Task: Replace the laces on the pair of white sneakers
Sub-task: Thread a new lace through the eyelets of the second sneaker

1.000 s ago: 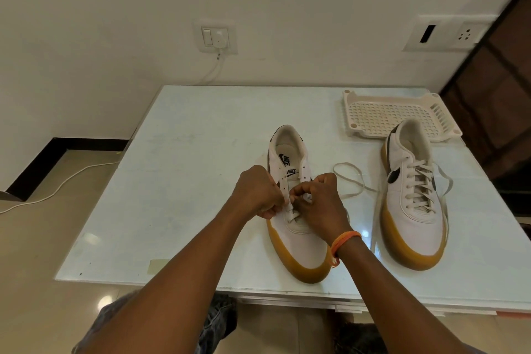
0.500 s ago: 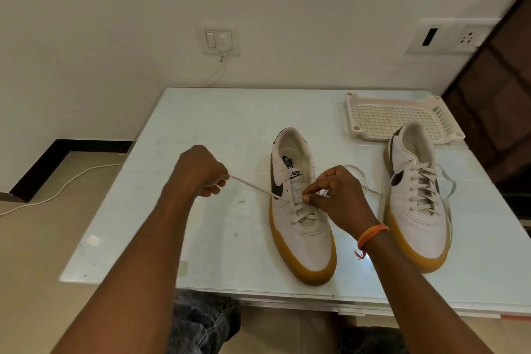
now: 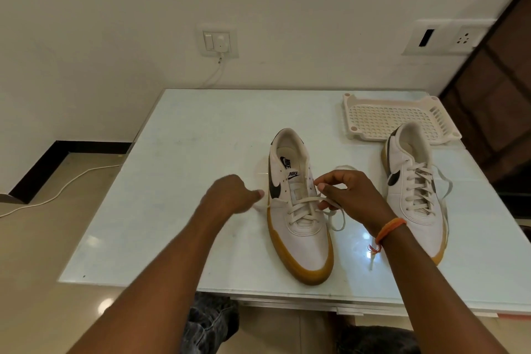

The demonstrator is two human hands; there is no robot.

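Centre frame, the white leather sneaker with gum-yellow rubber sole sits on the glossy pale table. Right hand pinches its flat cream lace. Left hand is fisted, its grip unclear. The laced matching sneaker is at right.

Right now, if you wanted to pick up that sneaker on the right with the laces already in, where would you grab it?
Take the laced sneaker at its heel collar, coming from above and from the far end. The opening there is bare, so fingers can hook inside with the thumb outside. Its loose lace ends trail off the right side, and the right hand works close on its left, so both flanks look awkward.
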